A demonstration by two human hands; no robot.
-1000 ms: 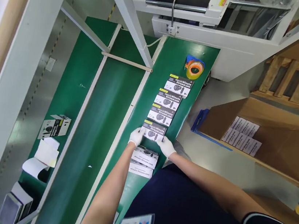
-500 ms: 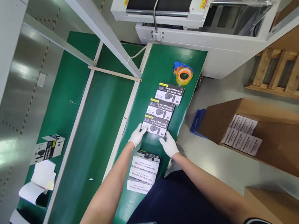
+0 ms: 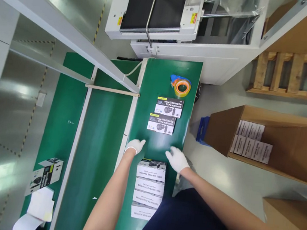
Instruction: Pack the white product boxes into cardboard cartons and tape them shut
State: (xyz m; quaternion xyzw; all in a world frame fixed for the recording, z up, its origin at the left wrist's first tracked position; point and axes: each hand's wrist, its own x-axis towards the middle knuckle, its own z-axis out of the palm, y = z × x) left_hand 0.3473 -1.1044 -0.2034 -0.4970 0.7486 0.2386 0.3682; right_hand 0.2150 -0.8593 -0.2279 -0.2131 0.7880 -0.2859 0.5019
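Observation:
Both of my hands wear white gloves and hold nothing. My left hand hovers by the left edge of the green work surface, thumb stretched out. Across from it, my right hand is open near the right edge, its fingers pointing left. Between and beyond them, two printed Minute Stream 1000 boxes lie face up, one behind the other. Nearer my body stands a row of several similar boxes, their white lettered sides showing. A tape dispenser with yellow tape lies at the far end.
On the right, a large open carton holds several small white boxes; a wooden pallet lies behind it. A white machine with a black belt stands ahead. Left, an opened printed box and papers lie on another green surface.
The nearest of three face-up boxes has left its place, and the row by my body has grown by one box. My hands have let go and drawn apart, toward me.

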